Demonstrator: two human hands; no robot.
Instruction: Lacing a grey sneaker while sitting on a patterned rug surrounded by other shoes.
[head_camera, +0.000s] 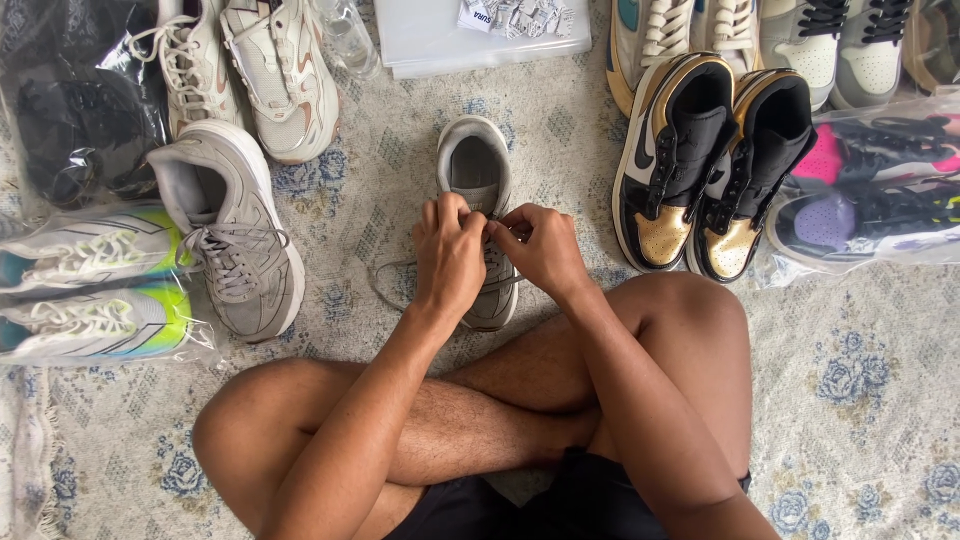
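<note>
Seated cross-legged on a patterned rug (560, 130). Left hand (449, 255) and right hand (541, 248) both pinching the laces (392, 272) of a grey shoe (476, 165), straight ahead between its grey mate (232, 230) and black-and-gold high-tops (715, 165).

Both hands, the left hand (448, 255) and the right hand (541, 250), cover the front of the grey shoe (478, 170), so its laces and toe are mostly hidden. The bagged shoes (95, 290) at the left run off the edge. The shoes (830, 40) along the top are cut off.
</note>
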